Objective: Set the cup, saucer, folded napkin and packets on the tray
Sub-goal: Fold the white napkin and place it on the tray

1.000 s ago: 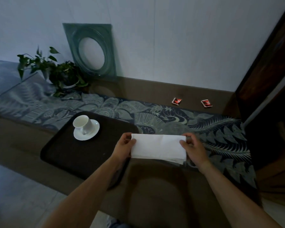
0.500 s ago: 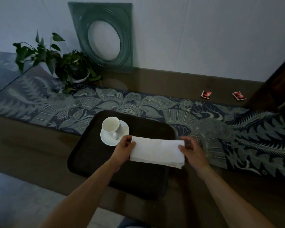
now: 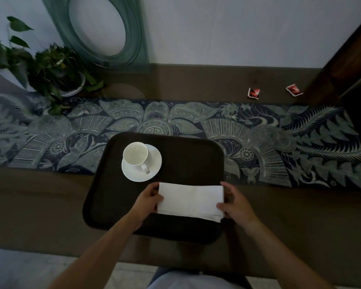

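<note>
The person holds the folded napkin (image 3: 190,200) w/ both hands over the near half of the dark tray (image 3: 181,147). The left hand (image 3: 149,200) grips the napkin's left end, thumb on top and fingers curled under the edge. The right hand (image 3: 236,205) pinches the right end, thumb on the top near the front corner, other fingers behind the edge. The napkin is a long white rectangle, lying about level, its layers showing at the right front corner. If it already touches the tray or is a little above it, one cannot tell.

The white cup (image 3: 136,156) stands upright on the white saucer (image 3: 153,163), both on the far left part of the tray, handle turned toward the person. The cup looks empty. The napkin's far edge is just beside the saucer rim, not touching.

Two red packets (image 3: 254,93) lie on the brown worktop (image 3: 40,205) near the wall, far right, well apart from the tray and apart from each other. The tray sits partly on a patterned runner (image 3: 279,142). At the far left is a potted plant (image 3: 56,74), and a green frame w/ a round opening (image 3: 102,28) leans on the wall.
</note>
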Tool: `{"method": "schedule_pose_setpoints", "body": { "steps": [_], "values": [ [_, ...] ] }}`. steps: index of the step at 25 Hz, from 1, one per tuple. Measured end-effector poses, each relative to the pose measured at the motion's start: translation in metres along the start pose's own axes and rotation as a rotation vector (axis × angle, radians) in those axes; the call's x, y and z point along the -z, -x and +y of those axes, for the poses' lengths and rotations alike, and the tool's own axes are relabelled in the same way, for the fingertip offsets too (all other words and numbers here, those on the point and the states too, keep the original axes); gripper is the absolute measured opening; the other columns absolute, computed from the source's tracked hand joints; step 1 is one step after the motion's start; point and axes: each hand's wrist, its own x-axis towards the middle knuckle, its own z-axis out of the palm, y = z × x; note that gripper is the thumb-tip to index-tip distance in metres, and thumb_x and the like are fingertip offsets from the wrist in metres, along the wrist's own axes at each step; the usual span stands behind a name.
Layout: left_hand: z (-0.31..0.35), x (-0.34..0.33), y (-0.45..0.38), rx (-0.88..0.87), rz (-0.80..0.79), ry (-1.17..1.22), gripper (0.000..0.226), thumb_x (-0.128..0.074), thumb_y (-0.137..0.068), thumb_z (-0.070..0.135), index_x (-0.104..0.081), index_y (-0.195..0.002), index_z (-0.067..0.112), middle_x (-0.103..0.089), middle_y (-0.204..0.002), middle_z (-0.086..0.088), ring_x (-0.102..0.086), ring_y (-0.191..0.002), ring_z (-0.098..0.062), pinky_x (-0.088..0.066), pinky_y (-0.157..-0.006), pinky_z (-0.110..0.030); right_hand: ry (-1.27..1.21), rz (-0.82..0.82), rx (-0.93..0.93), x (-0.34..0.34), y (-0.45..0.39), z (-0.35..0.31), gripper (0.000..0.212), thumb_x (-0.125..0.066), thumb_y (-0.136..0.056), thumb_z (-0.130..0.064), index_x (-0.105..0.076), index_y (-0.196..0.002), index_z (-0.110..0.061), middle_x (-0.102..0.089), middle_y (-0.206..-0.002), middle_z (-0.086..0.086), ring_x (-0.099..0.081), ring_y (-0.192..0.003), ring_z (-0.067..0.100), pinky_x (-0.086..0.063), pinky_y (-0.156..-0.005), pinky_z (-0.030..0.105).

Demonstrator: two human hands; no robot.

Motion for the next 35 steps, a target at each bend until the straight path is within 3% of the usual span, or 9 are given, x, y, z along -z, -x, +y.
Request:
{"method": "schedule_pose_setpoints", "body": {
  "steps": [4, 7, 12, 15, 22, 28, 35],
  "values": [
    [-0.008, 0.013, -0.003, -0.038, 0.016, -0.095, 0.047, -0.054, -0.088, -0.002, -0.053, -0.125, 0.027, -0.058, -0.111, -0.011, -0.061, -0.098, -0.028, -0.057, -0.07, -0.036, 0.271, 0.06, 0.055, -0.016, 0.005, 0.014, 0.077, -0.071, -0.082, -0.006, -0.036, -0.145, -0.032, -0.05, -0.136, 0.001, -0.056, -0.109, 0.015, -0.056, -0.089, 0.039],
    [-0.016, 0.019, -0.003, -0.08, 0.021, -0.229, 0.048, -0.058, -0.087, 0.002, -0.05, -0.127, 0.028, -0.056, -0.103, -0.006, -0.062, -0.089, -0.022, -0.054, -0.062, -0.029, 0.488, 0.117, 0.101, -0.027, 0.003, 0.018, 0.078, -0.07, -0.083, -0.014, -0.03, -0.148, -0.033, -0.049, -0.137, 0.0, -0.055, -0.107, 0.011, -0.052, -0.092, 0.031],
    [-0.025, 0.028, -0.004, -0.131, 0.033, -0.358, 0.05, -0.062, -0.086, 0.01, -0.047, -0.127, 0.035, -0.058, -0.098, 0.001, -0.062, -0.087, -0.02, -0.057, -0.067, -0.036, 0.764, 0.145, 0.12, -0.035, -0.004, 0.021, 0.079, -0.071, -0.083, -0.021, -0.028, -0.149, -0.023, -0.054, -0.133, 0.002, -0.055, -0.115, 0.016, -0.046, -0.091, 0.026],
    [-0.03, 0.029, -0.003, -0.159, 0.059, -0.45, 0.053, -0.063, -0.087, 0.014, -0.045, -0.133, 0.032, -0.059, -0.1, 0.006, -0.061, -0.089, -0.014, -0.052, -0.069, -0.028, 0.857, 0.137, 0.105, -0.04, -0.003, 0.023, 0.079, -0.07, -0.084, -0.027, -0.026, -0.15, -0.022, -0.052, -0.134, 0.003, -0.057, -0.113, 0.017, -0.049, -0.09, 0.029],
    [-0.03, 0.025, 0.0, -0.218, 0.1, -0.594, 0.061, -0.063, -0.09, 0.016, -0.037, -0.144, 0.027, -0.055, -0.113, 0.003, -0.054, -0.098, -0.012, -0.045, -0.083, -0.027, 0.932, 0.142, 0.104, -0.047, 0.002, 0.019, 0.074, -0.065, -0.089, -0.025, -0.024, -0.15, -0.018, -0.049, -0.136, 0.004, -0.059, -0.108, 0.015, -0.051, -0.085, 0.025],
    [-0.03, 0.023, 0.003, -0.243, 0.129, -0.687, 0.061, -0.061, -0.092, 0.02, -0.034, -0.146, 0.026, -0.052, -0.117, 0.005, -0.05, -0.095, -0.007, -0.041, -0.08, -0.021, 0.991, 0.141, 0.082, -0.051, 0.004, 0.02, 0.071, -0.061, -0.09, -0.023, -0.024, -0.15, -0.016, -0.053, -0.134, 0.006, -0.059, -0.109, 0.017, -0.052, -0.086, 0.029],
    [-0.029, 0.021, 0.005, -0.241, 0.162, -0.735, 0.061, -0.061, -0.091, 0.019, -0.035, -0.146, 0.022, -0.055, -0.119, -0.002, -0.048, -0.094, -0.009, -0.044, -0.084, -0.026, 1.038, 0.108, 0.038, -0.048, 0.001, 0.016, 0.071, -0.061, -0.089, -0.023, -0.025, -0.15, -0.015, -0.064, -0.118, 0.006, -0.063, -0.1, 0.019, -0.053, -0.079, 0.03]
  ]
}}
